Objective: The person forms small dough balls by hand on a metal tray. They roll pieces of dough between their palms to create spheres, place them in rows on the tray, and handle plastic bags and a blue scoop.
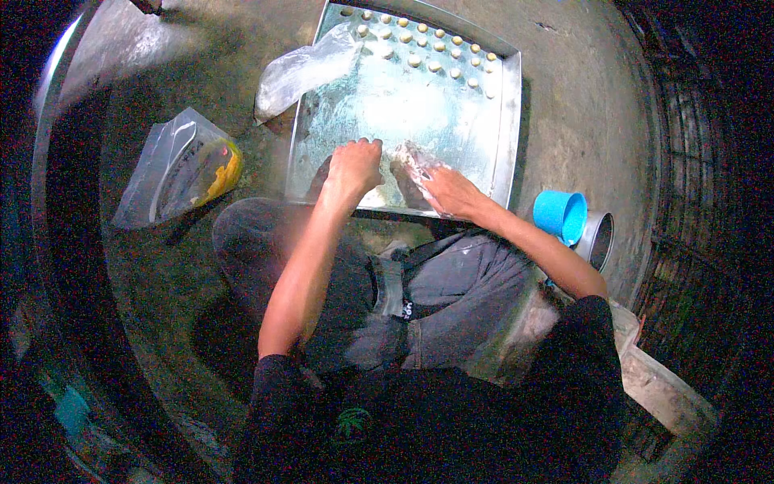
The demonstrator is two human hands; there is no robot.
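Observation:
A shallow metal tray (411, 139) lies in front of my crossed legs, its bottom dusted and smeared white. My left hand (355, 164) is over its near edge with the fingers curled; what may be inside them is hidden. To the right of it, my right hand (444, 184) hovers low over the tray, its fingers coated in a sticky white paste, perhaps wet dough. Whether it grips anything cannot be made out. Several small pale dough balls (435, 66) sit in rows at the tray's far end. A pale patch (373, 197) shows beside my left hand.
A clear plastic bag holding white powder (302, 75) rests over the tray's far left edge. Another clear bag (181, 166), with something yellow inside, lies on the concrete floor at left. At right stand a blue plastic cup (559, 215) and a metal pot (598, 242).

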